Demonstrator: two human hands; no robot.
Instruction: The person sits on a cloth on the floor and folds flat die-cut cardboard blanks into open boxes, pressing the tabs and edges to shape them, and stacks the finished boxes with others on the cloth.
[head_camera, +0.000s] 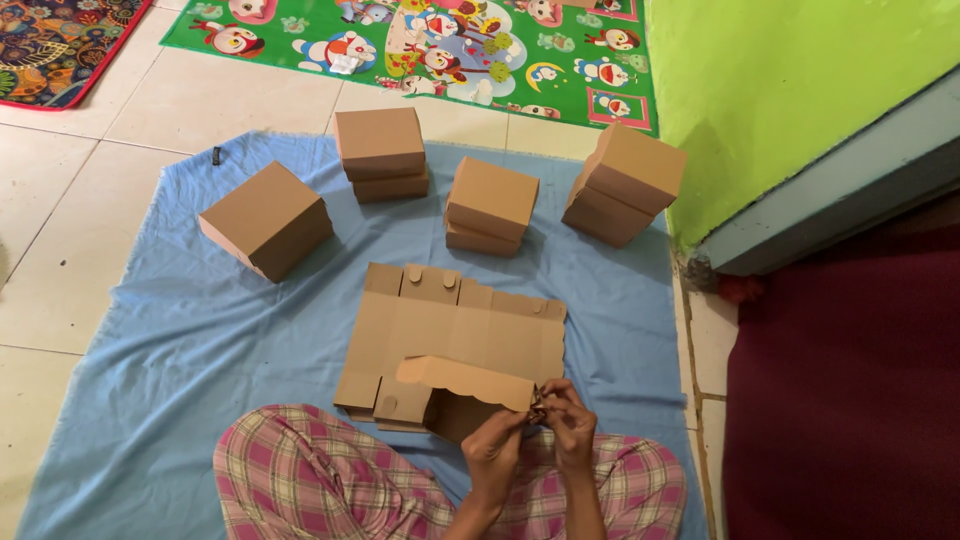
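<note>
Both hands (535, 425) pinched together on a half-folded box (465, 395), flat cardboard (450, 325) beneath, finished boxes (490, 205) beyond.

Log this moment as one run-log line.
left hand + right hand: pinching corner of half-folded box | beneath: flat cardboard sheet | behind: finished boxes

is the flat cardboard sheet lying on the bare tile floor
No, the flat cardboard sheet lies on the blue cloth spread over the tiles, in front of the folded boxes.

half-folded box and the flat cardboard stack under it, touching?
Touching. The head view shows the half-folded box resting directly on the flat cardboard stack, overlapping its near edge with no gap.
</note>
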